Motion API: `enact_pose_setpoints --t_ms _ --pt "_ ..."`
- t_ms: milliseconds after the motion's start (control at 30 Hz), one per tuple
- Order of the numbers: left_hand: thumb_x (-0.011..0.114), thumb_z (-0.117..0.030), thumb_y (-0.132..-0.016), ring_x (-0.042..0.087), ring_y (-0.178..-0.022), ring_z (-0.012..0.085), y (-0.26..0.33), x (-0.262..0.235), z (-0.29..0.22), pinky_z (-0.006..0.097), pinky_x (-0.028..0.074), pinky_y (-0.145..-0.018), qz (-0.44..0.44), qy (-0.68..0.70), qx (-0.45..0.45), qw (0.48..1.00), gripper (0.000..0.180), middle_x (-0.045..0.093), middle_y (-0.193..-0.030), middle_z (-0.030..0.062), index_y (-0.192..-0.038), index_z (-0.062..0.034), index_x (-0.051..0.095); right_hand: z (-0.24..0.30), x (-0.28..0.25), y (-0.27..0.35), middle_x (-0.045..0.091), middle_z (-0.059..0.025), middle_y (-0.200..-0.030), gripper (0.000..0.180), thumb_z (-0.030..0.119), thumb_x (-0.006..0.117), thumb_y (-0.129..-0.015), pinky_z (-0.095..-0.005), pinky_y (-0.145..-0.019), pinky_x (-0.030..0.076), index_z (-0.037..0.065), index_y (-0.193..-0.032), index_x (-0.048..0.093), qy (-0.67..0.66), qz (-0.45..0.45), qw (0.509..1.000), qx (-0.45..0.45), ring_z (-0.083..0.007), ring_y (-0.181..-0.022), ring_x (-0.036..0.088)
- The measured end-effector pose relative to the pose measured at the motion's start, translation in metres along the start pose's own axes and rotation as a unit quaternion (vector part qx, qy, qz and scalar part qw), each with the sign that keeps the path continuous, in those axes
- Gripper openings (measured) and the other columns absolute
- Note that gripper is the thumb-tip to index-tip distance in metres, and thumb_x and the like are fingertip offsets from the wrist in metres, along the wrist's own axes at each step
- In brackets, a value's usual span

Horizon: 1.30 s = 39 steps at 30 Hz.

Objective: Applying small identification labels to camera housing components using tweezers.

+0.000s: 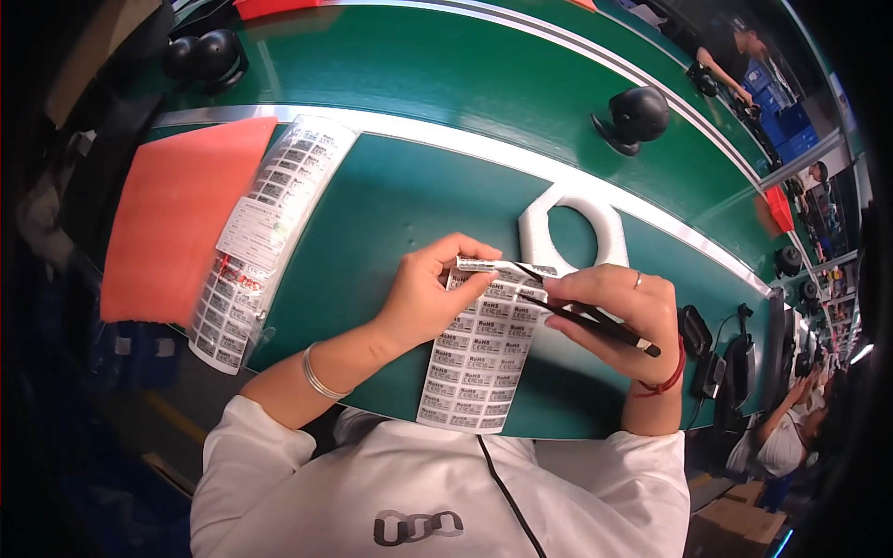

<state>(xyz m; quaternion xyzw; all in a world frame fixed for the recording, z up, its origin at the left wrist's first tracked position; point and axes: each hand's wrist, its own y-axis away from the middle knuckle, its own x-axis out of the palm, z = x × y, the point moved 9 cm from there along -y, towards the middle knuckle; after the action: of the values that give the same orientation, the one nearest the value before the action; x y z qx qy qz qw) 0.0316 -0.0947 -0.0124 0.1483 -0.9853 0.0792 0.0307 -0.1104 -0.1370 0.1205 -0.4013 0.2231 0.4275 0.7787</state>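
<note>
Head view, looking down: closest is the person's white shirt, and just past it a long sheet of small grey stickers (476, 365) lies on the green table (391, 214), reaching up to both hands. The left hand (430, 290) pinches the top edge of the sheet between thumb and fingers, closed on it and keeping it flat. The right hand (621, 309) is curled around thin black tweezers (586, 319), gripping them like a pencil, and the tips point at the top row of stickers, right next to the left fingers. To do this well, I think the left hand should hold the sheet steady while the tweezer tips slide gently under one sticker corner, so the sticker lifts without bending or tearing. Just behind the hands sits a white foam piece (609, 223) with a round hole. Off to the left lies a clear bag of more sticker sheets (270, 232), and beside it a flat orange pad (177, 214). Farther back, past a silver rail, a round black object (637, 116) rests on the green belt. Far off on the right, other people work at their own places.
</note>
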Motion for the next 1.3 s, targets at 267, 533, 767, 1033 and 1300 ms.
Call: enact_pose_setpoints --t_ms 267,533,767,1033,1300 --pt "0.068 0.003 -0.085 0.065 -0.085 0.0070 0.002 -0.001 -0.001 0.021 0.052 -0.074 0.007 -0.021 -0.026 0.999 0.023 0.070 -0.092 0.0062 -0.107 0.0007 0.060 0.019 0.011 -0.004 0.070 -0.0088 -0.086 0.030 0.004 0.081 -0.070 -0.0299 -0.061 0.054 0.003 -0.098 0.072 0.073 -0.036 0.991 -0.104 -0.0230 -0.073 0.069" --pt "0.068 0.002 -0.085 0.065 -0.085 0.0065 0.004 0.004 -0.004 0.022 0.051 -0.072 0.033 -0.066 -0.025 0.997 0.030 0.073 -0.091 0.0078 -0.112 -0.0011 0.057 0.014 0.015 -0.003 0.071 -0.0097 -0.083 0.026 0.001 0.080 -0.070 -0.0299 -0.060 0.054 0.002 -0.094 0.072 0.063 -0.023 0.993 -0.094 -0.0225 -0.072 0.070" --pt "0.068 -0.001 -0.086 0.065 -0.085 0.0058 0.003 0.009 -0.014 0.020 0.050 -0.072 0.039 -0.100 0.041 0.993 0.044 0.074 -0.096 0.0084 -0.126 -0.0055 0.052 0.004 0.002 -0.003 0.071 -0.0094 -0.079 0.021 -0.003 0.078 -0.071 -0.0285 -0.059 0.053 0.002 -0.091 0.072 0.042 -0.062 0.996 -0.048 -0.0223 -0.067 0.068" --pt "0.066 -0.001 -0.085 0.065 -0.084 0.0060 0.005 0.010 -0.012 0.021 0.050 -0.070 0.030 -0.072 0.002 0.997 0.059 0.073 -0.100 0.0050 -0.138 -0.0105 0.044 0.011 -0.019 -0.002 0.071 -0.0127 -0.081 0.025 -0.009 0.075 -0.071 -0.0289 -0.059 0.053 0.000 -0.093 0.071 0.118 -0.162 0.975 -0.095 -0.0227 -0.069 0.069" --pt "0.061 0.001 -0.081 0.068 -0.086 0.0235 0.007 0.018 -0.029 0.032 0.054 -0.076 0.092 -0.111 0.110 0.983 0.025 0.070 -0.094 0.0103 -0.102 -0.0070 0.072 0.032 0.013 0.006 0.069 -0.0090 -0.093 0.032 0.002 0.072 -0.063 -0.0279 -0.060 0.055 0.003 -0.096 0.072 0.213 -0.129 0.937 -0.245 -0.0196 -0.072 0.067"
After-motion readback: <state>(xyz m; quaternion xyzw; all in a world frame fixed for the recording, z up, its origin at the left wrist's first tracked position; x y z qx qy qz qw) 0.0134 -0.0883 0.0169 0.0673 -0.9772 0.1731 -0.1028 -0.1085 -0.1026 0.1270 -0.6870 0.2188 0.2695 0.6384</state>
